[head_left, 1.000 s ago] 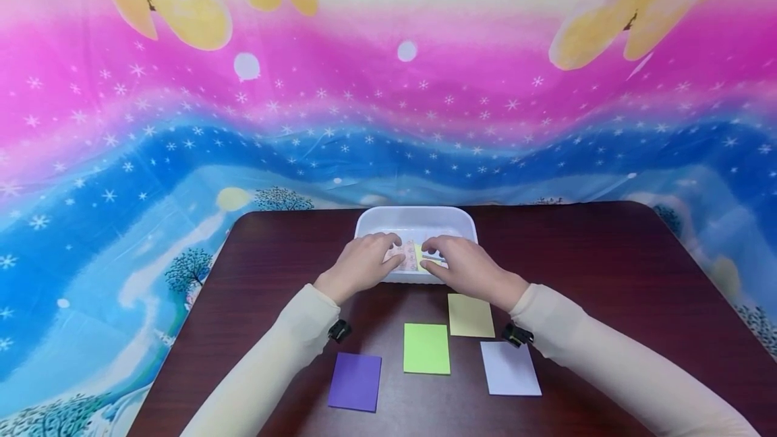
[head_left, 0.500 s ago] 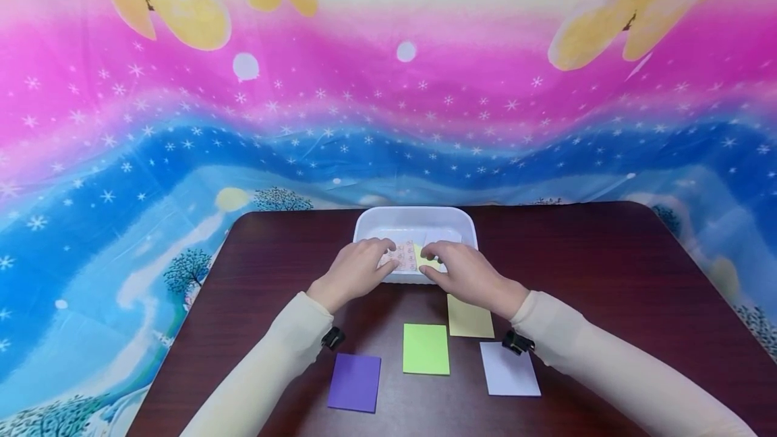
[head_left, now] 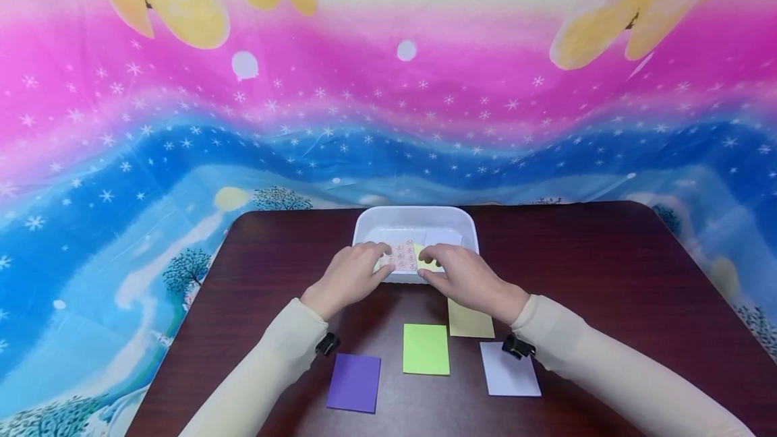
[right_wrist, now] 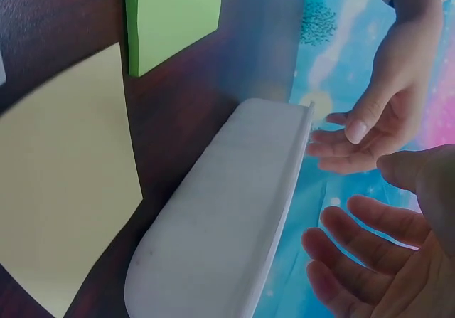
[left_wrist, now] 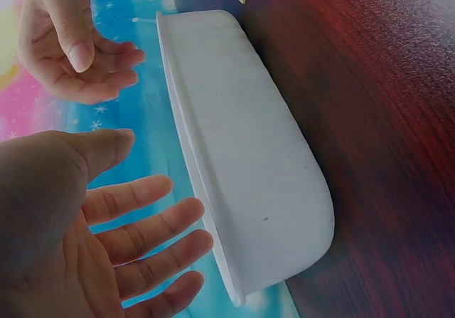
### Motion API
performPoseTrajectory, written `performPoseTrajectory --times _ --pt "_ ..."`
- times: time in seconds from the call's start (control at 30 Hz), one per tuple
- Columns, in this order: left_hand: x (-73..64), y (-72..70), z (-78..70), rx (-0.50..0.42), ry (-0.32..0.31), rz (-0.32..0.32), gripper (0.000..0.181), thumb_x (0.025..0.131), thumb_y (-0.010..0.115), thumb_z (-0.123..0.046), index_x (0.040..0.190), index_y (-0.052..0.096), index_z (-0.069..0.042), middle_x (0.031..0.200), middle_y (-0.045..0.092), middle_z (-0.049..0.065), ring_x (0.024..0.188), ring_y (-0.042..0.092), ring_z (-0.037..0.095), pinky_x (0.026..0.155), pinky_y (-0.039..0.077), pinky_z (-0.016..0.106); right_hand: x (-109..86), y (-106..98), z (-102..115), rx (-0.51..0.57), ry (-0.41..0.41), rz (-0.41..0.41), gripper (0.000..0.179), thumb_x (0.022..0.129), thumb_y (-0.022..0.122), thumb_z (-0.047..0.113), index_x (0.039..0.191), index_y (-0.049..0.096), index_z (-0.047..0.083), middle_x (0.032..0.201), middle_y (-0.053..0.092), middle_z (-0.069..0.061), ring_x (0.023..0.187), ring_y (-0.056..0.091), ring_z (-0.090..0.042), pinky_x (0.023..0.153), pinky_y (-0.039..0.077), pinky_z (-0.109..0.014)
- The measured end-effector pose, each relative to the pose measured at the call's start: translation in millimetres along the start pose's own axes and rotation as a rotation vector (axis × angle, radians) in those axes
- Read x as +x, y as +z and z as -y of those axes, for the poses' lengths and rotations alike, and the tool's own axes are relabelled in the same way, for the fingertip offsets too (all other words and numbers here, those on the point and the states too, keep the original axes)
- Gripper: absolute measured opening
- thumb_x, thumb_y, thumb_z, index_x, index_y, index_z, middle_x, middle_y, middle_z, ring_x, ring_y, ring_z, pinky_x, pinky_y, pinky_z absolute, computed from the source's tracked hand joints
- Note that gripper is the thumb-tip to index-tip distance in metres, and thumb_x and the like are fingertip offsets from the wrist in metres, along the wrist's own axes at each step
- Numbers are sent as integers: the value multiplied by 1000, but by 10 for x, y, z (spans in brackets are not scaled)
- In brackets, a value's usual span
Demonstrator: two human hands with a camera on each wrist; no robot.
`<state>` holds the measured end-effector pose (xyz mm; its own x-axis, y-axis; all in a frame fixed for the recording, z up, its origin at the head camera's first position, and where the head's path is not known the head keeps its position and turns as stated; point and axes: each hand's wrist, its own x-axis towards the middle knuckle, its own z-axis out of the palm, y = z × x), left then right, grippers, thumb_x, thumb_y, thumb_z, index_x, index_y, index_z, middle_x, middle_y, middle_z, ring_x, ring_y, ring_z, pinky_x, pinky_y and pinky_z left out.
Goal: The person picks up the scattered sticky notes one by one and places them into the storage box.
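Note:
A white plastic basin [head_left: 415, 216] stands near the table's far edge. Over its left front part is my left hand [head_left: 349, 276], fingers loosely bent and holding nothing. My right hand [head_left: 473, 278] hovers over the right front part, likewise with nothing in its fingers. Between the hands, a pink patterned note pad [head_left: 402, 256] and a yellow pad [head_left: 425, 259] lie in the basin, partly covered by the fingers. In the left wrist view the left fingers [left_wrist: 153, 227] spread beside the basin's rim. In the right wrist view the right fingers [right_wrist: 355, 254] are relaxed and apart from the wall.
On the dark red table [head_left: 583, 255], nearer to me, lie a purple pad [head_left: 355, 383], a green pad [head_left: 426, 349], a pale yellow pad [head_left: 470, 322] and a white pad [head_left: 511, 373]. The right forearm partly overlaps the last two. A printed cloth [head_left: 388, 106] hangs behind the table.
My left hand has drifted slightly left and toward me, showing more of the pink patterned pad. My right hand has sunk a little nearer to me. The basin and the pads on the table stay put.

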<state>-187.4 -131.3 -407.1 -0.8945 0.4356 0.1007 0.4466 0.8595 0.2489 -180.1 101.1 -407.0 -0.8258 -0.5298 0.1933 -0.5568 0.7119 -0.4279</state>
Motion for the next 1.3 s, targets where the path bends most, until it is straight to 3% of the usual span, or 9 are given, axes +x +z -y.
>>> performPoseTrajectory --times 0.23,0.6,0.8,1.3 --pt "-57 -10 11 -17 5 -2 36 98 66 -34 126 68 -12 122 73 7 110 70 23 90 56 43 -27 50 38 10 -14 13 26 96 70 24 117 72 10 110 76 -5 95 69 -15 83 58 -36" --pt "-136 -7 44 -23 1 2 34 98 65 -33 124 68 -11 117 74 7 103 70 22 88 56 43 -77 89 71 4 -31 17 25 95 71 26 114 73 9 105 75 -1 94 70 -16 82 58 -36" --pt "-189 6 73 -23 2 -5 33 98 66 -32 123 69 -11 115 74 7 99 71 22 85 56 43 -93 106 109 7 -48 19 24 94 72 26 113 73 11 102 74 2 90 67 -10 81 58 -34" --pt "-279 -12 84 -1 25 -39 35 97 67 -35 123 69 -12 116 75 5 104 71 22 86 57 42 -126 168 139 19 -82 26 21 94 72 24 111 72 13 101 76 -1 90 68 -12 81 57 -34"
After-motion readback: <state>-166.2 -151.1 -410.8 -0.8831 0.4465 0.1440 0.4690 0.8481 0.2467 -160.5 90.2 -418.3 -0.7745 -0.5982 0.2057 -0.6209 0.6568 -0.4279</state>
